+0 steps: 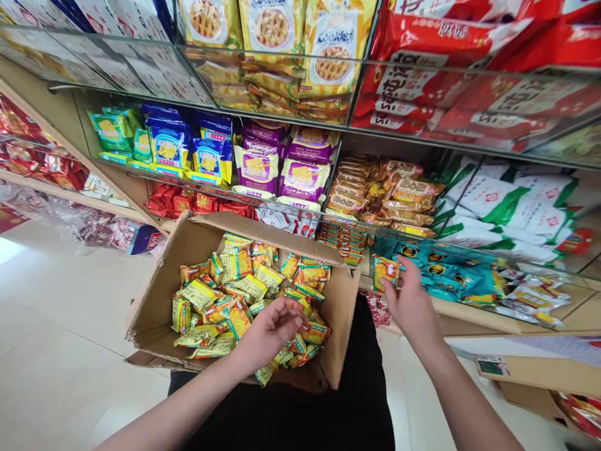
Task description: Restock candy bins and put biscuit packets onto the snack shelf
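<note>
My right hand point(413, 300) pinches a small orange and green snack packet point(385, 274) between thumb and fingers, just in front of the lower shelf. My left hand point(275, 329) is over an open cardboard box point(345, 326) on my lap. Its fingers are curled in toward the thumb, and whatever they may hold cannot be made out. Inside the box lie several loose yellow, orange and green packets point(251, 287), partly covered by my left hand. Similar small packets point(345, 241) stand stacked on the bottom shelf, between the box and my right hand.
Glass-fronted shelves hold purple biscuit packs point(258, 168), blue packs point(211, 156), brown-wrapped snacks point(408, 194), teal packets point(441, 272) and white-green bags point(511, 200). Yellow cookie bags point(328, 50) and red bags point(422, 62) fill the shelf above. Clear plastic wrapping point(94, 219) lies at left.
</note>
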A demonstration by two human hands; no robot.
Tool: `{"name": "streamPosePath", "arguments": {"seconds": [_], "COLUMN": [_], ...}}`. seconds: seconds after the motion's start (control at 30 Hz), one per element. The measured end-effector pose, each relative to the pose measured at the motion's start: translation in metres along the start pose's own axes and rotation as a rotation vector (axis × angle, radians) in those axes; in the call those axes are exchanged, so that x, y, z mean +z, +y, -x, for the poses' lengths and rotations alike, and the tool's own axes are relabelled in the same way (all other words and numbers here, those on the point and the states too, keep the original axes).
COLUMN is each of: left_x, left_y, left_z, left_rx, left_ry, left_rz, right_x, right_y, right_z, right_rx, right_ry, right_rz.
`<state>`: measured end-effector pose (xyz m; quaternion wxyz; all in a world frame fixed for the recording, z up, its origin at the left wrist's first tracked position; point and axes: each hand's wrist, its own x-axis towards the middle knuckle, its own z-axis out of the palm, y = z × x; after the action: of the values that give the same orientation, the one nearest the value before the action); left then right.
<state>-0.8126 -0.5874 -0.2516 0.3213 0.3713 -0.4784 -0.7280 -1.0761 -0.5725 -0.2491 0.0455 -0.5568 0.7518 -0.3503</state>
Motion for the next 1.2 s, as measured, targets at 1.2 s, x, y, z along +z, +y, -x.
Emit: {"name": "streamPosePath", "arguments": {"seconds": [1.2], "left_x": [-0.031], "left_y": [0.003], "left_z": [-0.087], "left_rx": [0.380], "left_ry": [-0.011], "left_rz": [-1.245], "right_x": [0.053], "right_y": [-0.009], "right_z": [-0.072], "right_rx": [-0.042], "right_ry": [-0.424], "right_rz": [0.733]}}
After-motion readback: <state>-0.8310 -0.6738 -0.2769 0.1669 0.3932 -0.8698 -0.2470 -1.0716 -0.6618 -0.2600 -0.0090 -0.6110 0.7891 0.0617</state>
